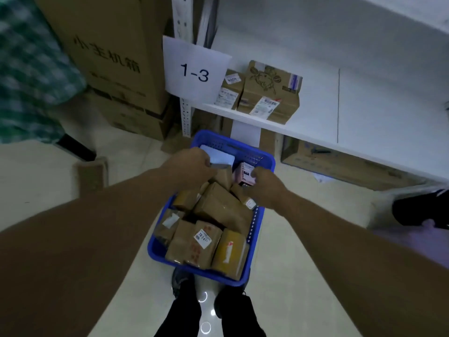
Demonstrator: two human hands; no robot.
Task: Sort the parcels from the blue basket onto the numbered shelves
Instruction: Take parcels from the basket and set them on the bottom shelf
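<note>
Under the left hand (192, 166), fingers curl onto a pale flat parcel (221, 155), while right hand (263, 184) fingers pinch a pink box (245, 175), apparently lifting both clear of the crowded blue basket (255, 229) to read labels.

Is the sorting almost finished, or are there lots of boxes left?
Not nearly. Two brown boxes already sit on the white shelf beside the 1-3 sign. The left hand grips a pale flat parcel; the right hand touches a pink box. The blue basket remains crowded with parcels.
</note>
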